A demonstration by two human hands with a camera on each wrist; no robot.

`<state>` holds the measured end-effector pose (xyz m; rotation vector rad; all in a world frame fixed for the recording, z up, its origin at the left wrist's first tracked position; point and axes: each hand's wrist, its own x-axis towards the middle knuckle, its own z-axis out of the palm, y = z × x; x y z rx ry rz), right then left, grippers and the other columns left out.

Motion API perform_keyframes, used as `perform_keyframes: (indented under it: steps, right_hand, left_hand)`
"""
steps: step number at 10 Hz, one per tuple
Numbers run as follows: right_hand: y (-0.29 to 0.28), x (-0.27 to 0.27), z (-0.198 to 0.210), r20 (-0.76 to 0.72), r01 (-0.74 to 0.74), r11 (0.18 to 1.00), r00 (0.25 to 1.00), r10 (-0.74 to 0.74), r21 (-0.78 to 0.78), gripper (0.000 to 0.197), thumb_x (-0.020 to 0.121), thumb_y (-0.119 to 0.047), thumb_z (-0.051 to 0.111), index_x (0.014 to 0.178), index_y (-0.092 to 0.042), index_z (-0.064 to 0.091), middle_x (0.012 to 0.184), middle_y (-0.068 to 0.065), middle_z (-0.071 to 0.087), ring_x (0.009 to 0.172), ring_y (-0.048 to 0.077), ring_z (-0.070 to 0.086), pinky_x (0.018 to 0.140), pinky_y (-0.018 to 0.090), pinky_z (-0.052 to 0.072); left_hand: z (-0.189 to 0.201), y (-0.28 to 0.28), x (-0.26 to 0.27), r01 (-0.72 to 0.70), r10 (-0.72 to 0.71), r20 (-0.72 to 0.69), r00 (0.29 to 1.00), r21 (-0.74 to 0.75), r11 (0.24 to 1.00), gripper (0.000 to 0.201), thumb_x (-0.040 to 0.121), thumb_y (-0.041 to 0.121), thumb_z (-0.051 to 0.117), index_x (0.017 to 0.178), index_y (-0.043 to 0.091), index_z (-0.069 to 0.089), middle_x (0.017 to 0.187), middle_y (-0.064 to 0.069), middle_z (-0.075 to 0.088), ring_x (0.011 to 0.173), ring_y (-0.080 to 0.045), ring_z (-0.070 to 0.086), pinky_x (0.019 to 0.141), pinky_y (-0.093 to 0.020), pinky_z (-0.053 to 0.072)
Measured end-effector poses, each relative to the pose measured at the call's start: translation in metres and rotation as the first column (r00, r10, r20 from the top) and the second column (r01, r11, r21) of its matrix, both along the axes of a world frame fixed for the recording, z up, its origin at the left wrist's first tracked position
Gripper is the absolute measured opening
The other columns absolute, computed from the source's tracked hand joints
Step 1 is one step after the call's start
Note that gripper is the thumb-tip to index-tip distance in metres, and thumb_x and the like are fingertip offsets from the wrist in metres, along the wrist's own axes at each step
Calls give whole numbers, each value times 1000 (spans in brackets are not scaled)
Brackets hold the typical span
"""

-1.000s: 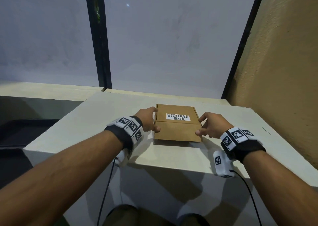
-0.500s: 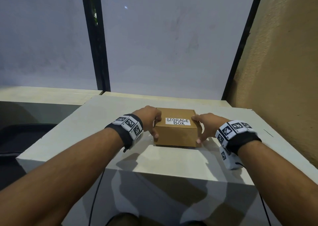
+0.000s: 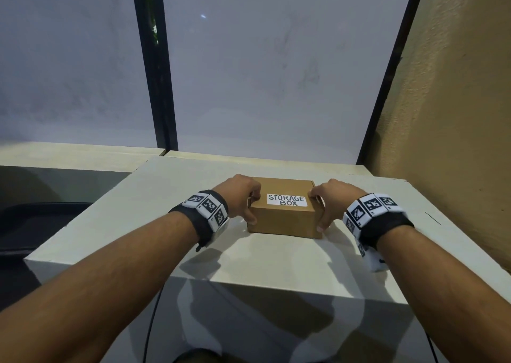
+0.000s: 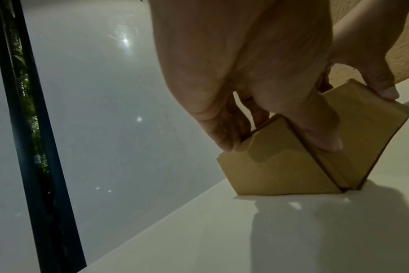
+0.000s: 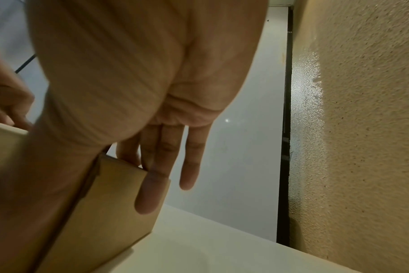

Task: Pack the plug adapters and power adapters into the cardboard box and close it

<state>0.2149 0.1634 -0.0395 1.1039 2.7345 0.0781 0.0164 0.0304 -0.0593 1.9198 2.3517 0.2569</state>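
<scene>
A brown cardboard box (image 3: pixel 284 220) labelled "STORAGE BOX" stands with its lid down in the middle of the white table (image 3: pixel 276 266). My left hand (image 3: pixel 249 206) grips its left end: the fingers curl over the top edge and the thumb presses the front face, as the left wrist view shows on the box (image 4: pixel 276 166). My right hand (image 3: pixel 322 210) grips the right end with its thumb down the front corner. In the right wrist view its fingers (image 5: pixel 152 192) lie along the box's side (image 5: pixel 110 195). No adapters are in sight.
A rough tan wall (image 3: pixel 456 113) runs close along the table's right side. Frosted window panes with a black frame (image 3: pixel 154 86) stand behind the table. A dark object (image 3: pixel 41 224) sits low to the left, past the table's edge.
The lid's front has gone down flush with the box. Both hands have slid from the lid's front corners to clasp the box's two ends.
</scene>
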Motion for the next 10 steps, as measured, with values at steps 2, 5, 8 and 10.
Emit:
perform_keyframes:
  steps: [2,5,8,10]
  right_hand:
    - [5,1,-6,-24,-7,1000,1000,7,19,74,60,-43,87,126,-28,58,109,-2,63,96,20,59,82,34,50]
    - [7,3,-6,33,-53,997,998,51,54,70,68,-51,79,130,-28,56,104,-1,63,94,20,58,72,30,43]
    - [10,2,-3,65,-54,995,997,49,88,70,66,-56,78,128,-30,57,102,-1,62,93,20,59,78,34,50]
    - [31,1,5,24,-45,999,999,45,11,80,65,-68,71,136,-40,51,119,-6,62,101,16,57,86,34,50]
  left_hand:
    - [-3,1,-2,13,-14,16,1000,28,1000,54,62,34,88,106,14,64,110,-4,64,98,-23,58,83,-30,48]
    - [-4,3,-8,24,-25,44,999,25,999,53,65,32,87,109,16,64,115,-4,62,105,-22,55,90,-34,47]
    - [-2,7,-18,25,-25,75,997,-4,1000,55,66,35,86,114,18,66,121,-1,62,114,-21,54,96,-34,46]
    - [22,19,-47,98,-82,246,966,-50,994,29,86,46,65,104,26,76,118,10,70,111,-11,62,102,-36,46]
